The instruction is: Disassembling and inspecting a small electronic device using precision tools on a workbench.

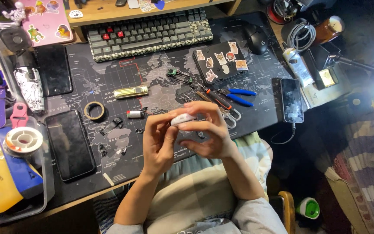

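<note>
Small part [182, 119] pinched between both hands: white, smooth, glossy plastic. Desk mat [161, 86] on table: matt black cloth, printed. Phone [69, 144] near left edge: glossy glass. Lighter-shaped bar [130, 92]: shiny brass-coloured metal. Pliers [232, 96]: blue rubbery grips.

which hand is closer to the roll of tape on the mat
Left. The left hand is just right of the tape roll, across a strip of mat. The right hand is farther right, beyond the left, both holding a small white object.
</note>
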